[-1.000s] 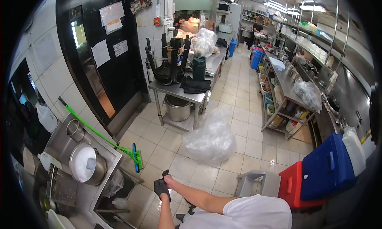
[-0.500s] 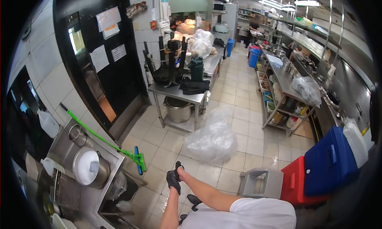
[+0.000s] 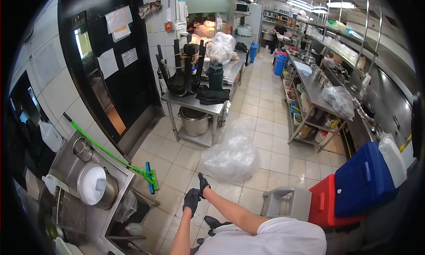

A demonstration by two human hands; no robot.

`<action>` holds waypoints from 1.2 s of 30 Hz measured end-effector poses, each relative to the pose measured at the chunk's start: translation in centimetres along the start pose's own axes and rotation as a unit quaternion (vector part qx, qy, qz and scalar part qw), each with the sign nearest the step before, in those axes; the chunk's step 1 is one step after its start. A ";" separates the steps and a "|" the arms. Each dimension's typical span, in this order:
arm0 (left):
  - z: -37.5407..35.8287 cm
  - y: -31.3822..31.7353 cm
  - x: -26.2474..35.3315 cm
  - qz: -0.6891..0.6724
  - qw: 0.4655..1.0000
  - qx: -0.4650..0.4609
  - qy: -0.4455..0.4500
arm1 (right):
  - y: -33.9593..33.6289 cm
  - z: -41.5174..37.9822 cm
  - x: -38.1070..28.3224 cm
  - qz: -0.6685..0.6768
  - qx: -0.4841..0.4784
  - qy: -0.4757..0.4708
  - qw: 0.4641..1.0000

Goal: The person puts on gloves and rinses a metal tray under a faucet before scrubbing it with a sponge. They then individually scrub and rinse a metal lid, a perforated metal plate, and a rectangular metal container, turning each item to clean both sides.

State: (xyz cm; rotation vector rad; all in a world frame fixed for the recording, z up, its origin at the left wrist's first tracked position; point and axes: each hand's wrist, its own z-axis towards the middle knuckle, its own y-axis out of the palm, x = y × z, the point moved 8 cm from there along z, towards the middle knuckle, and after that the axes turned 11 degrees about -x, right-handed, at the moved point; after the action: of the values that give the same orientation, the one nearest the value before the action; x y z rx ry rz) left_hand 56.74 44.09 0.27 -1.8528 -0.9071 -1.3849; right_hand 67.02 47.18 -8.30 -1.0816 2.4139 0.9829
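Our left hand, wearing a black glove, touches the wrist of our right hand, which wears a second glove; whether the fingers of either hand are clamped or apart, we cannot tell. Ahead of us, clear plastic lies on the floor, near a steel table. Far off stands another person.

The gloves are black, the shirt white, the squeegee green and blue, the cooler navy.
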 end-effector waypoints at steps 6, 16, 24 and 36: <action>0.0 1.8 0.4 0.130 0.987 0.093 0.018 | -2.0 5.1 1.4 0.094 -0.082 -0.043 0.991; -5.2 -8.7 -11.4 -0.191 0.960 0.108 -0.171 | -20.0 0.3 -0.8 -0.015 -0.047 0.040 0.998; -17.5 -15.4 -24.0 -0.354 0.870 0.221 -0.262 | -39.7 -11.0 4.7 -0.098 0.183 0.146 0.967; -23.3 -16.4 -28.1 -0.469 0.833 0.224 -0.192 | -43.5 -14.7 9.8 -0.548 0.111 0.209 0.802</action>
State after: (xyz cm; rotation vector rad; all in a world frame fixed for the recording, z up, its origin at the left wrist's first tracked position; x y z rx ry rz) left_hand 25.24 29.93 -19.94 -1.3346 -2.3439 -1.1084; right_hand 93.00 10.91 -22.99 -2.3174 1.5290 0.0433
